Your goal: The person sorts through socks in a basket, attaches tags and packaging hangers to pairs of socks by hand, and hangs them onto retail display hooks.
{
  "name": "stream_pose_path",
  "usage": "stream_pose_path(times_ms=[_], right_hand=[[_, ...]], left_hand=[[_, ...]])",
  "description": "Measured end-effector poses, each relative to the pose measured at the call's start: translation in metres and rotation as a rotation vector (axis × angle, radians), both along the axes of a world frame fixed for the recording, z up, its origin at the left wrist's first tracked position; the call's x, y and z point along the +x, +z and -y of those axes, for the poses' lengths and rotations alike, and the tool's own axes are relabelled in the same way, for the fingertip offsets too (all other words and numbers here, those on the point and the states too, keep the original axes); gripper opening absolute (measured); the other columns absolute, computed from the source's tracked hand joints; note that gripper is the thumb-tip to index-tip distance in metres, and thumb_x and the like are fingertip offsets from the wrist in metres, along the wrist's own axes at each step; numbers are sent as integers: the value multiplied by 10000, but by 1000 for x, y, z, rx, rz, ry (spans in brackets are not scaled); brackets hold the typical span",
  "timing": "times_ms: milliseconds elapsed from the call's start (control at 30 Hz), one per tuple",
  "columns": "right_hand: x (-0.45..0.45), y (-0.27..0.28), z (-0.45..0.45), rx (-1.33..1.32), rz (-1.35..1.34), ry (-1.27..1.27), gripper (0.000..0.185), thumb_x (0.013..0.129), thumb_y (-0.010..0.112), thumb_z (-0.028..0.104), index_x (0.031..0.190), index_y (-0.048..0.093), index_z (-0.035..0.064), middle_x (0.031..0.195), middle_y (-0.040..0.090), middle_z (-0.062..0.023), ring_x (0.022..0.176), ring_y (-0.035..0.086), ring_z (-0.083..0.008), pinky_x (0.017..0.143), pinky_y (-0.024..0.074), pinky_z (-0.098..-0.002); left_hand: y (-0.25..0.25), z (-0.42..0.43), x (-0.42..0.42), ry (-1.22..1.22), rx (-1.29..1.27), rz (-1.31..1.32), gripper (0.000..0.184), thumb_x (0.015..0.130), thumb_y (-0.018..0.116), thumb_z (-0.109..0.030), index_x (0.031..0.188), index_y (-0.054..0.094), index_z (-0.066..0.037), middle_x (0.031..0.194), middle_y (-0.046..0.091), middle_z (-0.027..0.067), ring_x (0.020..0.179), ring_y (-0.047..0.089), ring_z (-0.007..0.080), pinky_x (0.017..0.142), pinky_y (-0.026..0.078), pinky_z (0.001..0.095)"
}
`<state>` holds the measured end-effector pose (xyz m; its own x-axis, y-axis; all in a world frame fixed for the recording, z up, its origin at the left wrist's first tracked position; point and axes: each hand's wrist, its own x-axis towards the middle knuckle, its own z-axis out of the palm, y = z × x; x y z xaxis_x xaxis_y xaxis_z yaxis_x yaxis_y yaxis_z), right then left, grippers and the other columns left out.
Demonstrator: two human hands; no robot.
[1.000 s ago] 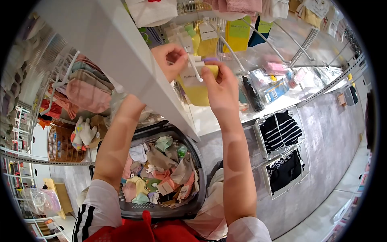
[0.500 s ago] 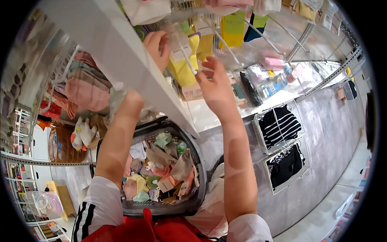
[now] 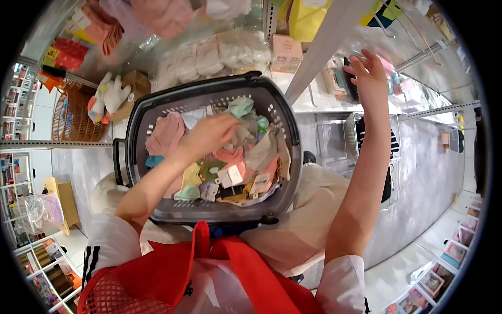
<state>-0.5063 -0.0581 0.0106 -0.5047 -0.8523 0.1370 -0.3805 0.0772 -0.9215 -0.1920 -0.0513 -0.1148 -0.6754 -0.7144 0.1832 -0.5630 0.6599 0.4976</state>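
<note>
A dark grey plastic basket (image 3: 209,213) sits in front of me, filled with loose tagged socks in pink, green, grey and yellow. My left hand (image 3: 209,137) is down among them, its fingers drawn together beside a mint green sock (image 3: 240,106) and some grey socks (image 3: 261,152). What those fingertips hold, if anything, is hidden. Out to the right, my right hand (image 3: 370,78) is raised in front of the shelf with fingers apart and nothing in it. A yellow pack of socks (image 3: 308,18) hangs beyond the white shelf post (image 3: 327,44).
White-wrapped packs (image 3: 209,55) line the shelf behind the basket. On the left are a plush toy (image 3: 112,97), a wicker basket (image 3: 78,118) and hanging pink socks (image 3: 102,29). Wire bins with black clothing (image 3: 391,138) stand on the floor at right. Metal hooks stick out at upper right.
My left hand has come down from the hanging yellow socks into the basket. My right hand has moved right, away from the hooks. The view has tilted down and left, bringing the whole basket into sight.
</note>
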Motion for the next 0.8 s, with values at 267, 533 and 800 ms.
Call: stream_pose_path(times_ms=[267,533,800], right_hand=[[26,-9,-27,94,-226,-21,461,792,542,181,1162,403,-57,921,588,-133,754,563,-187,665,452,-277],[70,-5,-34,136,-357,34,449,785,548,156,1150,411,-67,914,593,-159,747,586,-235,671,455,-327],[167,-8,-59,250,-175,371,374,786,527,135,1117,444,-19,874,589,-148,740,590,-251,659,457,-348]], left_hand=[[-40,-56,-34,-4,441,27,361,725,620,-165,1037,518,-14,1015,534,144,914,524,312,787,426,349],[-7,-39,9,-27,639,-359,239,794,556,-104,992,540,28,997,542,86,835,544,176,696,437,262],[52,-40,96,277,1195,-759,276,812,441,-98,1053,516,13,1037,540,62,867,532,125,735,415,223]])
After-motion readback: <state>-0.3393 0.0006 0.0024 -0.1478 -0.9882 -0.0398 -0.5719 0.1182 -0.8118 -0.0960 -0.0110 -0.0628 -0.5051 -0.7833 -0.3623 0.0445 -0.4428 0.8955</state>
